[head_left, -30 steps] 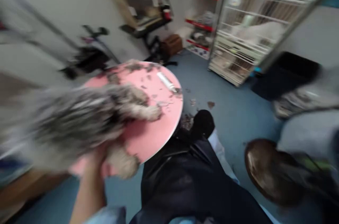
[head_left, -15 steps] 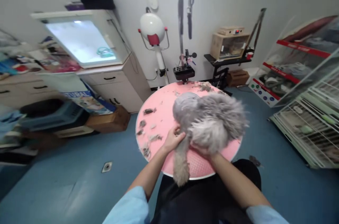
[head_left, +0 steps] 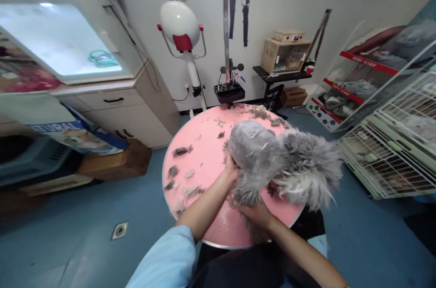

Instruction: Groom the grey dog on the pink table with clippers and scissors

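Observation:
A grey dog (head_left: 259, 147) is on a round pink grooming table (head_left: 207, 129), its close-cut body to the left and its long, shaggy fur to the right. My left hand (head_left: 232, 168) presses against the near left side of its body, the fingers hidden behind the fur. Lower down, my right hand (head_left: 257, 213) is closed around one of the dog's legs near the table's front edge. That leg is partly covered by the hand and the fur above it. Clumps of cut fur (head_left: 182, 151) lie on the left side and far edge of the table.
Behind the table rise a metal grooming arm with hanging straps (head_left: 226, 24), a black tool tray (head_left: 230, 93) and a white dryer on a stand (head_left: 180, 22). A lit cabinet (head_left: 61, 33) stands left. Wire cages (head_left: 391, 151) and shelving (head_left: 368, 65) are on the right.
My view has shifted. The dog's body has turned and its shaggy end has swung to the right. My left hand has moved from a foreleg up to the body; my right hand now grips a leg.

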`<state>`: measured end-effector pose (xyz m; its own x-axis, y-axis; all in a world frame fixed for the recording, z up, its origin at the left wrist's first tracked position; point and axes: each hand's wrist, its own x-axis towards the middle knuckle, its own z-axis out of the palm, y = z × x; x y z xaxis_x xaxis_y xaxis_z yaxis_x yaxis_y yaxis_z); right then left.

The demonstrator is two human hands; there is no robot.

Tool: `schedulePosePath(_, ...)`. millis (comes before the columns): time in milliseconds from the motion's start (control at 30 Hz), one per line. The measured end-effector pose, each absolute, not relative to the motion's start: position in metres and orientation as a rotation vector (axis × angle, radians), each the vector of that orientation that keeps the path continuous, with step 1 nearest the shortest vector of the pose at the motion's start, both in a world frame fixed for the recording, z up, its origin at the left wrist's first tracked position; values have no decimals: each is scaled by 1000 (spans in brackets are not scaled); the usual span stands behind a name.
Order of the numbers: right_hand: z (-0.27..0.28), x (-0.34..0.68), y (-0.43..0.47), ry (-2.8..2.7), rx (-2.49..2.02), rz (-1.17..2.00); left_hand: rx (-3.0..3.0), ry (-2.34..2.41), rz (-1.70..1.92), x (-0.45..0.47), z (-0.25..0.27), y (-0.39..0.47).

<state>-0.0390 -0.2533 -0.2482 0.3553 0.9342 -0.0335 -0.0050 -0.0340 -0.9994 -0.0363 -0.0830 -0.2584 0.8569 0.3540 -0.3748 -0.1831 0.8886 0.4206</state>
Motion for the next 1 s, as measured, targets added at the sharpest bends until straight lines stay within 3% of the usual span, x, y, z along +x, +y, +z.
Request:
schedulePosePath(433, -220, -24, -257, -1035, -1448, 811, 118, 503, 317, -5, -230, -78)
schedulePosePath(800, -268, -27, -287, -980, -1750, 916, 334, 418, 767, 11, -209, -31)
schedulePosePath(1000, -278, -3, -287, -787, -1744, 881, 361, 424, 723, 15, -193, -17)
